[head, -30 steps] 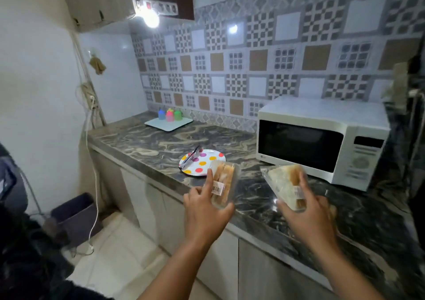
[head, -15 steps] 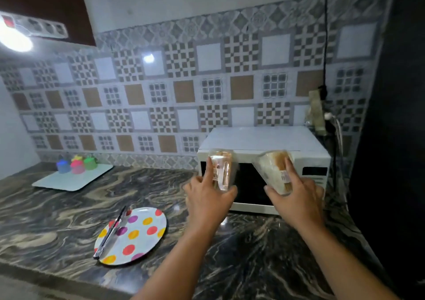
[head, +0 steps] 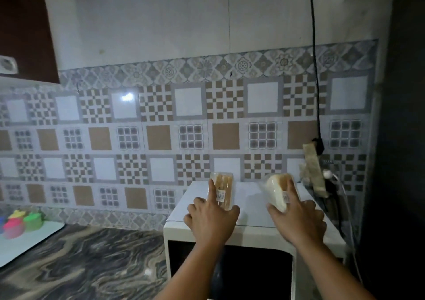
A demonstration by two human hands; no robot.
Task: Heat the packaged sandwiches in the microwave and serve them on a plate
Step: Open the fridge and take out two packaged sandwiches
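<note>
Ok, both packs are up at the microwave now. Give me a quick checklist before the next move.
1. Left hand holds the left sandwich pack: ok, fingers wrapped round it.
2. Right hand holds the right sandwich pack: ok.
3. Packs are over the top of the microwave: ok; whether they already rest on it, cannot tell.
4. Microwave door open for loading: not ok, it looks shut.
5. A free hand for the door: not ok, both are occupied.
6. Plate ready on the counter: cannot tell, out of view.
</note>
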